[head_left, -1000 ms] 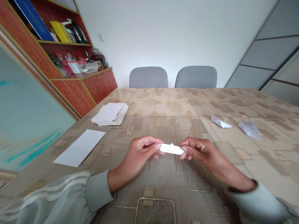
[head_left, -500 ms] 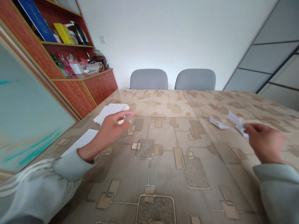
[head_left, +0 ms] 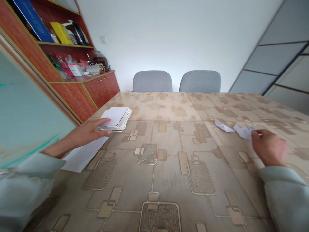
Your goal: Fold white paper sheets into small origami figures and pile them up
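My left hand (head_left: 87,131) lies over the near edge of a stack of white papers (head_left: 116,118), with its fingertips at or on the stack. Below that hand, a single white sheet (head_left: 83,154) lies flat on the patterned table (head_left: 169,167), its far part under my wrist. My right hand (head_left: 269,147) is at the right, its curled fingers against a crumpled piece of folded white paper (head_left: 244,131). I cannot tell whether they still pinch it. A second folded white paper (head_left: 224,125) lies just left of that piece.
Two grey chair backs (head_left: 176,81) stand beyond the far table edge. A red-brown wooden cabinet (head_left: 84,91) with cluttered shelves stands at the far left. A blurred teal-streaked panel (head_left: 29,109) fills the near left, and grey panels stand at the right.
Since one second ago my hands have parted from the white strip held between them. My left hand has moved to the paper stack, and my right hand has gone right to the folded papers.
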### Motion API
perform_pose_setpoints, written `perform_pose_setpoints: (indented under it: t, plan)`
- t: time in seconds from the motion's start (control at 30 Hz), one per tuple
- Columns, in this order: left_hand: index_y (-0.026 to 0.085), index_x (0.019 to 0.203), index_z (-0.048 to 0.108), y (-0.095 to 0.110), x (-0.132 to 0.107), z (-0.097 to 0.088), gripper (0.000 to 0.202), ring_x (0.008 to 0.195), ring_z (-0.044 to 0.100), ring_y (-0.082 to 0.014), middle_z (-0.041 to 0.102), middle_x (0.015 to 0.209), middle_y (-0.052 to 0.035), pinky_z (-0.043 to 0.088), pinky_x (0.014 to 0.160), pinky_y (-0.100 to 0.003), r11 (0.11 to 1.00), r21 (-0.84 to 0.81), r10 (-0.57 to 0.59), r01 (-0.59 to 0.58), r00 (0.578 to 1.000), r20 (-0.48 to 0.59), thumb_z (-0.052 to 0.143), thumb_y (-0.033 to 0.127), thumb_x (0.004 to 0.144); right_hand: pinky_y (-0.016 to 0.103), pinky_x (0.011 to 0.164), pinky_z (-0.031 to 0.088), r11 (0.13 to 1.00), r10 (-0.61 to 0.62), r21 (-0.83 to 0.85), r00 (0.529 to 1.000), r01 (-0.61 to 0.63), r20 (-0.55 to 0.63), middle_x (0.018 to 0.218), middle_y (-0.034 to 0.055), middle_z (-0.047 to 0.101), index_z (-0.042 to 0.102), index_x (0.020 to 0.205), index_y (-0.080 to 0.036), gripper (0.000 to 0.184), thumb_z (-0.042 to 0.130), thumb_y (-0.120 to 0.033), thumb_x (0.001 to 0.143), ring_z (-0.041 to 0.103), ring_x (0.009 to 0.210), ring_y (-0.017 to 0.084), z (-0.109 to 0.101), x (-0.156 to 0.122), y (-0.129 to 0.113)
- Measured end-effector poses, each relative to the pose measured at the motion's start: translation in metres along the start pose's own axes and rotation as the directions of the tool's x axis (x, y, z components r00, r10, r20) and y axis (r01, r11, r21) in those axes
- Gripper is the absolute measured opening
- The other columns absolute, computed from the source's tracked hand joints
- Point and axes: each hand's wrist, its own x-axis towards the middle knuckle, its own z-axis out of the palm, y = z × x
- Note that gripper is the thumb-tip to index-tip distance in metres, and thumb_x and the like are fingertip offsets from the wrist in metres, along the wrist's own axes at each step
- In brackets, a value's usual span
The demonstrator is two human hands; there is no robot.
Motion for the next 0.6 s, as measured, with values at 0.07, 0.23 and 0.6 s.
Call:
perform_pose_setpoints:
  t: [0.07, 0.23, 0.6]
  plan:
    - [0.003, 0.132, 0.051, -0.009, 0.002, 0.001, 0.092, 0.125, 0.051, -0.0291, 0.057, 0.136, -0.0117, 0.035, 0.107, -0.038, 0.993, 0.024, 0.114, -0.116, 0.991, 0.076, 0.039, 0.079, 0.081, 0.039, 0.068, 0.040, 0.993, -0.121, 0.009, 0.992, 0.122, -0.017, 0.093, 0.0193, 0.070, 0.071, 0.110, -0.015, 0.043, 0.039, -0.036, 0.089, 0.060, 0.090, 0.033, -0.001, -0.002, -0.004]
    - [0.005, 0.122, 0.060, -0.029, 0.010, 0.002, 0.095, 0.113, 0.061, -0.0260, 0.064, 0.127, -0.0102, 0.043, 0.100, -0.038, 0.980, 0.082, 0.177, -0.183, 0.982, 0.068, 0.027, 0.083, 0.078, 0.041, 0.074, 0.035, 0.894, -0.446, 0.059, 0.894, 0.444, 0.038, 0.127, 0.0077, 0.063, 0.071, 0.108, -0.032, 0.034, 0.042, -0.040, 0.091, 0.048, 0.112, 0.032, 0.007, -0.010, -0.015]
    - [0.015, 0.109, 0.072, -0.009, 0.003, 0.004, 0.055, 0.101, 0.066, -0.0324, 0.073, 0.108, -0.0040, 0.048, 0.085, -0.040, 0.966, 0.201, 0.179, -0.164, 0.982, -0.056, 0.039, 0.058, 0.096, 0.039, 0.064, 0.022, 0.899, -0.437, 0.021, 0.899, 0.437, -0.024, 0.089, 0.0158, 0.073, 0.073, 0.082, -0.021, 0.031, 0.044, -0.032, 0.090, 0.053, 0.085, 0.029, -0.006, -0.018, -0.018]
